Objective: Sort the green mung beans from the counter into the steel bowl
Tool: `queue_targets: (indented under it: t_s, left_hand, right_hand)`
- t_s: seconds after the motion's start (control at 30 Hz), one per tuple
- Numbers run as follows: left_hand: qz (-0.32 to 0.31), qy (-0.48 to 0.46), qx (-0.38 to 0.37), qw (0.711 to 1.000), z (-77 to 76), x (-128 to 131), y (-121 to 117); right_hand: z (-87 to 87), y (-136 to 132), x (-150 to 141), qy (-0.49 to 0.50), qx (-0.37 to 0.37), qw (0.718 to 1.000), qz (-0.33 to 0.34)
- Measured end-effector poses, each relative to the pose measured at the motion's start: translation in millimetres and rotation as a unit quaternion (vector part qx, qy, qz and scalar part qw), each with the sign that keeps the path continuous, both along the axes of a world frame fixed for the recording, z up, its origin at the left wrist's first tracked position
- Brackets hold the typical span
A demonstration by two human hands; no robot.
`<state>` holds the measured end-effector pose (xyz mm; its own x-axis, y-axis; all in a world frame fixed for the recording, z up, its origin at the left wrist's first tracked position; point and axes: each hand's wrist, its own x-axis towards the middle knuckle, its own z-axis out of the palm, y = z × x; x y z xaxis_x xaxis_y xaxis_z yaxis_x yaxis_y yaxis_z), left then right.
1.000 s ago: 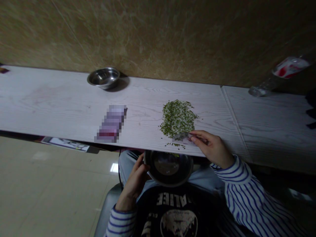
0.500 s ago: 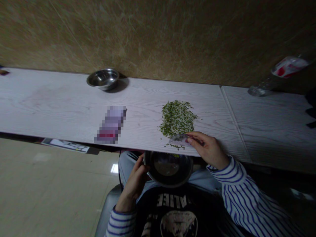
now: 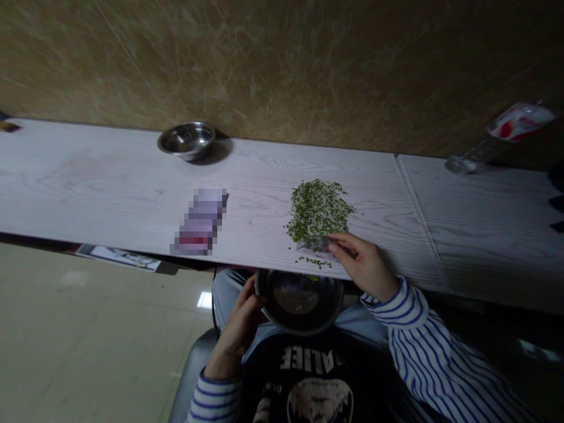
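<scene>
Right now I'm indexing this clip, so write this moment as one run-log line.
left hand: gripping dark bowl | right hand: fingers pinching clear film | green grains: scattered on table | steel bowl: by wall

Indoor room: marbled wall (image 3: 273,70), tiled floor (image 3: 97,335)

You wear a white shirt (image 3: 445,346) with dark blue stripes, its sleeves reaching the wrists, under a black top (image 3: 308,376) with pale capital lettering and a pale rounded print, plus light blue jeans (image 3: 229,291).
</scene>
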<state>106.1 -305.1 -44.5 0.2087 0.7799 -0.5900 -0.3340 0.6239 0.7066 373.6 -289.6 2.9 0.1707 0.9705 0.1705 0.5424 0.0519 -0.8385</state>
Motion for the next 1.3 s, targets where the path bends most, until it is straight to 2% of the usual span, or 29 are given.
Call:
queue_targets:
  t_s: [0.3,0.57,0.9,1.0,1.1,1.2,1.3]
  left_hand:
    - [0.011,-0.001,0.006,1.0,0.9,-6,2]
    - [-0.003,0.01,0.014,1.0,1.2,-12,7]
    - [-0.027,-0.004,-0.008,1.0,2.8,3,5]
    - [-0.041,-0.008,-0.008,0.999,3.5,10,4]
    - [-0.055,-0.022,-0.009,0.998,1.4,18,2]
    - [-0.052,-0.031,-0.009,0.998,-2.3,24,0]
    - [-0.042,-0.024,-0.013,0.999,-4.4,25,-3]
  right_hand:
    - [-7.4,17,-12,-0.002,0.01,1.0,0.022]
    - [5.0,16,-13,-0.033,0.024,0.996,0.078]
    - [14.8,4,-4,-0.052,0.016,0.99,0.13]
    - [17.0,-3,4,-0.028,0.012,0.994,0.106]
    - [15.8,-14,16,0.002,0.014,0.999,0.031]
    - [9.3,-23,25,0.015,0.013,0.999,-0.03]
    - [1.1,-28,23,0.027,0.0,0.999,-0.046]
